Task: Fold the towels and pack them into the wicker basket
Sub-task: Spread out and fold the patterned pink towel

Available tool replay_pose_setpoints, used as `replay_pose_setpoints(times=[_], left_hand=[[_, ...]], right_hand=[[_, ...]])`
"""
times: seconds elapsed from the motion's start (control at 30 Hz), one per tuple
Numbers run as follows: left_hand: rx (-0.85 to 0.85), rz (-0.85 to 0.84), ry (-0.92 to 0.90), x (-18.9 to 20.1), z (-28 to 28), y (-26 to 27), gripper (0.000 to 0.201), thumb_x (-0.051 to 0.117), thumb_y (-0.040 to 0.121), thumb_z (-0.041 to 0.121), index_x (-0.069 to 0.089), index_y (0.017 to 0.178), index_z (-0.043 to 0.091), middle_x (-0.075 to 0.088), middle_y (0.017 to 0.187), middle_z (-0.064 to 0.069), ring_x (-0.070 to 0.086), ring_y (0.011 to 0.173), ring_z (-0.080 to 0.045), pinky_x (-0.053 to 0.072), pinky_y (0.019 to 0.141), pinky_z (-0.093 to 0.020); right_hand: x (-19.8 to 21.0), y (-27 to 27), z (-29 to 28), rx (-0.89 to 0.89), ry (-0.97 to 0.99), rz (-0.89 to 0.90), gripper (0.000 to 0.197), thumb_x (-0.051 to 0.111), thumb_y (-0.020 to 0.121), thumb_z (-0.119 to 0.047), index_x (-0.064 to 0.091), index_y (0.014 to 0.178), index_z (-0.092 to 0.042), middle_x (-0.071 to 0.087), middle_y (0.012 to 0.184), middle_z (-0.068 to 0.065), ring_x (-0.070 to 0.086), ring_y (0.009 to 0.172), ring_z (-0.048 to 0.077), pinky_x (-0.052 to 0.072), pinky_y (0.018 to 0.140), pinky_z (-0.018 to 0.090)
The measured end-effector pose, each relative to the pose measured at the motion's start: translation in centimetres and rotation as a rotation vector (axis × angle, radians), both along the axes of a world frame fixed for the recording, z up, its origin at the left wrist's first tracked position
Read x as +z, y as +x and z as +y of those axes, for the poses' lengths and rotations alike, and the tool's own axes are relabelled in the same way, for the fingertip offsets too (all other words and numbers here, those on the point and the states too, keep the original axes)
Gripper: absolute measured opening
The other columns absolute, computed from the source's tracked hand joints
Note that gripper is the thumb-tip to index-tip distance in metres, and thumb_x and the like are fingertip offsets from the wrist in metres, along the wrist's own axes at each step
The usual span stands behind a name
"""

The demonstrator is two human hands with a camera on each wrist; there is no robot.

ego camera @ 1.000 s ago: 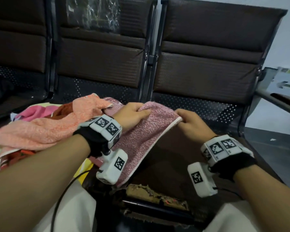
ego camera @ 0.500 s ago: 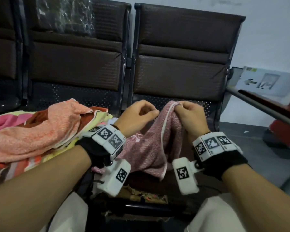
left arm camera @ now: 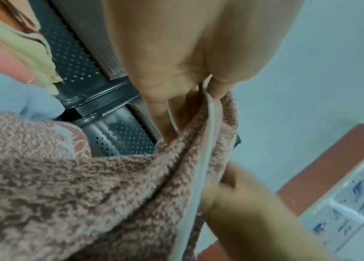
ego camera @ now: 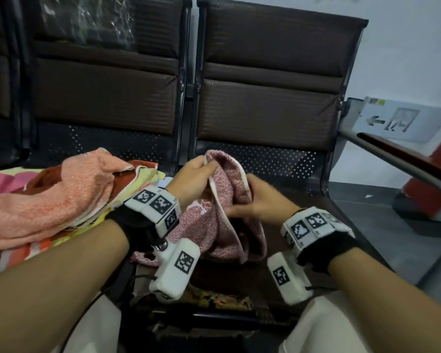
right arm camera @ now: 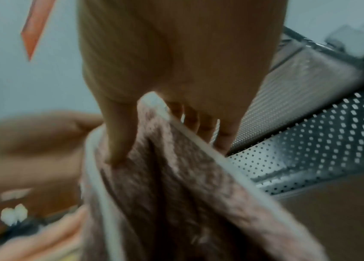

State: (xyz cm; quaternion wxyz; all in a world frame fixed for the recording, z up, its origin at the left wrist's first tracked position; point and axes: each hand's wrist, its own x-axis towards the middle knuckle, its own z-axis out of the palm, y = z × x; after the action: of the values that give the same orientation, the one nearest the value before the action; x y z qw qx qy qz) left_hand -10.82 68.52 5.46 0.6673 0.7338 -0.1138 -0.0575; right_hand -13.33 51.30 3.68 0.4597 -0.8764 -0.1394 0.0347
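Observation:
A mottled pink towel (ego camera: 222, 200) with a white hem hangs folded between my hands over the seat. My left hand (ego camera: 199, 174) pinches its top corners; the left wrist view shows the thumb and fingers clamped on the white hem (left arm camera: 207, 123). My right hand (ego camera: 250, 202) grips the hanging layers lower down from the right side, its thumb on the pink towel (right arm camera: 176, 176) in the right wrist view. The towel's bottom drapes into a dark wicker basket (ego camera: 222, 299) on my lap, mostly hidden.
A heap of unfolded towels lies on the seat at left, topped by a peach towel (ego camera: 49, 200) over yellow and red ones. Dark perforated waiting-room chairs (ego camera: 265, 98) stand behind. A metal armrest (ego camera: 405, 161) crosses at right.
The towel, stretched flat between both hands a second ago, was brought together and now hangs doubled. My left hand took the top corners; my right hand slid down to the towel's middle.

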Motion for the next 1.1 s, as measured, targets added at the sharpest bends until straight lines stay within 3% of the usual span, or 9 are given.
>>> replay_pose_setpoints(times=[0.1,0.2,0.33,0.43,0.6,0.7,0.87,1.0,1.1], left_hand=[[0.089,0.008,-0.046,0.3,0.8,0.5,0.029,0.039,0.101,0.025,0.049,0.075,0.014,0.053,0.071,-0.005,0.052,0.064,-0.019,0.047,0.058,-0.023],[0.149,0.015,-0.064,0.8,1.7,1.1,0.032,0.041,0.1,0.032,0.056,0.09,0.005,0.054,0.086,-0.014,0.053,0.083,-0.025,0.048,0.08,-0.04],[0.244,0.034,-0.111,1.7,2.5,1.4,0.04,0.041,0.1,0.034,0.06,0.108,0.0,0.061,0.106,-0.024,0.061,0.104,-0.037,0.048,0.095,-0.046],[0.273,-0.003,-0.164,2.6,2.9,1.4,0.033,0.043,0.099,0.035,0.063,0.097,0.009,0.065,0.102,-0.014,0.062,0.098,-0.026,0.047,0.094,-0.043],[0.307,-0.171,-0.062,3.2,4.1,2.2,0.027,0.049,0.094,0.044,0.06,0.083,0.022,0.065,0.092,-0.004,0.062,0.089,-0.019,0.049,0.087,-0.04],[0.239,-0.107,0.204,0.6,4.5,2.8,0.021,0.056,0.091,0.032,0.061,0.097,0.013,0.066,0.101,-0.012,0.063,0.091,-0.026,0.05,0.088,-0.043],[-0.089,-0.005,0.775,-3.3,4.9,2.7,0.032,0.059,0.089,0.02,0.059,0.118,0.007,0.063,0.105,-0.007,0.057,0.095,-0.017,0.043,0.082,-0.026],[-0.097,-0.01,0.926,-4.1,4.9,2.1,0.029,0.061,0.088,0.024,0.057,0.114,0.013,0.063,0.107,-0.006,0.053,0.086,-0.013,0.04,0.069,-0.022],[-0.112,0.053,1.026,-4.7,5.0,1.4,0.02,0.056,0.091,0.024,0.053,0.103,0.008,0.066,0.088,-0.011,0.059,0.069,-0.02,0.047,0.056,-0.023]], right_hand=[[-1.3,0.1,0.1,0.068,-0.581,0.03,0.054,0.077,0.075,-0.036,0.056,0.124,-0.024,0.063,0.122,-0.003,0.057,0.112,0.015,0.042,0.091,0.025],[-2.0,0.3,-0.1,0.073,-0.698,0.143,0.027,0.064,0.088,-0.031,0.066,0.11,-0.015,0.068,0.108,0.003,0.062,0.102,0.02,0.046,0.087,0.028],[-0.9,0.3,-0.9,-0.004,-0.368,0.14,0.018,0.056,0.095,-0.019,0.067,0.091,-0.005,0.063,0.079,0.0,0.058,0.072,0.01,0.047,0.071,0.027],[1.1,-0.2,-1.0,-0.143,0.215,0.1,0.02,0.054,0.094,-0.007,0.067,0.079,-0.005,0.067,0.063,-0.002,0.06,0.054,0.005,0.052,0.057,0.022],[3.0,-0.2,-1.6,-0.364,0.692,-0.008,0.015,0.059,0.091,-0.011,0.07,0.082,-0.009,0.071,0.077,0.007,0.065,0.068,0.016,0.054,0.067,0.027],[1.2,0.0,-1.5,-0.401,0.579,0.107,0.007,0.061,0.091,-0.015,0.066,0.09,-0.011,0.065,0.067,-0.003,0.058,0.055,0.005,0.048,0.054,0.019],[-1.4,0.2,-2.5,-0.279,0.09,0.323,0.047,0.067,0.087,-0.022,0.044,0.126,-0.013,0.063,0.103,0.005,0.064,0.09,0.018,0.053,0.081,0.035],[-2.5,-0.4,-3.8,-0.135,-0.412,0.379,0.036,0.064,0.083,-0.05,0.06,0.093,-0.016,0.07,0.08,0.002,0.07,0.072,0.019,0.057,0.06,0.029],[-3.3,-1.2,-4.0,0.016,-0.591,0.598,0.061,0.055,0.071,-0.077,0.069,0.074,-0.017,0.071,0.064,-0.004,0.068,0.057,0.013,0.052,0.05,0.022]])
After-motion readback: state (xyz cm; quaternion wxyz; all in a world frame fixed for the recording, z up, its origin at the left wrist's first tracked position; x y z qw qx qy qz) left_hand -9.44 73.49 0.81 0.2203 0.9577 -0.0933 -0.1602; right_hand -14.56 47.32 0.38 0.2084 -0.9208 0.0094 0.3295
